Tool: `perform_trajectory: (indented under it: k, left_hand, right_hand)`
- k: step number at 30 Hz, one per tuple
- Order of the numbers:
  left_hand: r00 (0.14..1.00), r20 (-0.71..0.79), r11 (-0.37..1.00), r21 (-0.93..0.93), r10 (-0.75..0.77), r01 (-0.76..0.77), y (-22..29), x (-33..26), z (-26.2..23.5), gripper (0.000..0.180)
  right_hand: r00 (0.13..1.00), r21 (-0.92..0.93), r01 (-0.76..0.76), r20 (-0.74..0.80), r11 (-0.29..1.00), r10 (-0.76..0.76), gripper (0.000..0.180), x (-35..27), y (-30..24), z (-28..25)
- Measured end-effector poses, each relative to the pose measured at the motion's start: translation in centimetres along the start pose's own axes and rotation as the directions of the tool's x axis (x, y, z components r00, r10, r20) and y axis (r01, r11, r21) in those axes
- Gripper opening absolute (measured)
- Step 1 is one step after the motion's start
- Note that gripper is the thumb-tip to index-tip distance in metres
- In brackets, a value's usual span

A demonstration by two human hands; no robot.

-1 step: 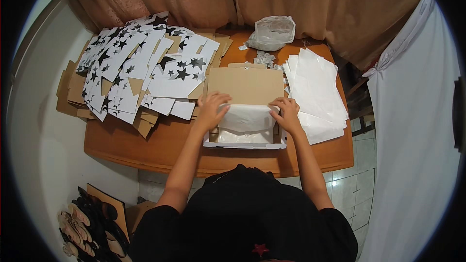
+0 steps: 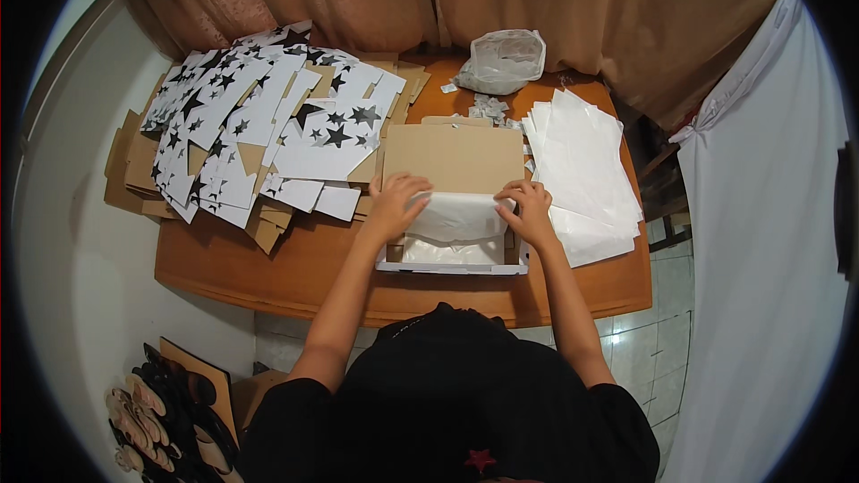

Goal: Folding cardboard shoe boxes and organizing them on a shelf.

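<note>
An open cardboard box (image 2: 455,159) with a brown inside and a white front edge stands in front of me, its lid raised at the far side. White tissue paper (image 2: 458,216) lines it, one end lifted and folded over. My left hand (image 2: 397,206) closes its fingers and thumb at the left end of that flap. At the right end my right hand (image 2: 530,211) pinches the same flap near the box wall. Beneath the flap lies a pale, shiny sheet or wrapped thing (image 2: 452,252); its kind is hard to make out.
Flat box blanks with black stars (image 2: 335,136) heap up on the left of the wooden table (image 2: 233,259). Right of the box lies a stack of white paper sheets (image 2: 586,174). Behind it sit a clear plastic bag (image 2: 506,61) and small sachets (image 2: 488,108). Sandals (image 2: 143,420) stand lower left.
My left hand has shifted slightly to the right along the paper flap. My right hand and the box look the same.
</note>
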State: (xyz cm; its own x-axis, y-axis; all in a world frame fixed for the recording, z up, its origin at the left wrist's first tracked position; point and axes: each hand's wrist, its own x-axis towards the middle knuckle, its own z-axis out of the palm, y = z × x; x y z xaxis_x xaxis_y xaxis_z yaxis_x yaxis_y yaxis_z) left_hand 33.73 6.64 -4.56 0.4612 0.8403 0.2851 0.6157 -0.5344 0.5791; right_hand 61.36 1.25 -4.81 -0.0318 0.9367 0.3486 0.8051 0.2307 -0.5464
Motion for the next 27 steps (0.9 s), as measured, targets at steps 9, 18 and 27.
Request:
perform_trajectory:
  k: [9, 18, 27]
  left_hand:
    - [0.984, 0.174, 0.999, -0.009, 0.037, -0.036, 0.9, -1.1, 1.4, 0.014]
    - [0.986, 0.164, 0.999, 0.018, 0.042, -0.046, 0.5, -1.0, 1.9, 0.023]
    - [0.927, 0.375, 1.000, 0.015, -0.027, 0.023, 0.0, -1.6, 0.5, 0.019]
  right_hand:
    - [0.995, -0.101, -0.010, 0.102, 0.995, 0.021, 0.017, -1.0, -0.4, 0.8]
    - [0.994, -0.200, 0.082, 0.093, 0.976, -0.065, 0.018, -1.3, -0.8, 0.9]
    - [0.997, -0.115, 0.055, 0.061, 0.992, -0.048, 0.019, -1.1, -0.6, 1.3]
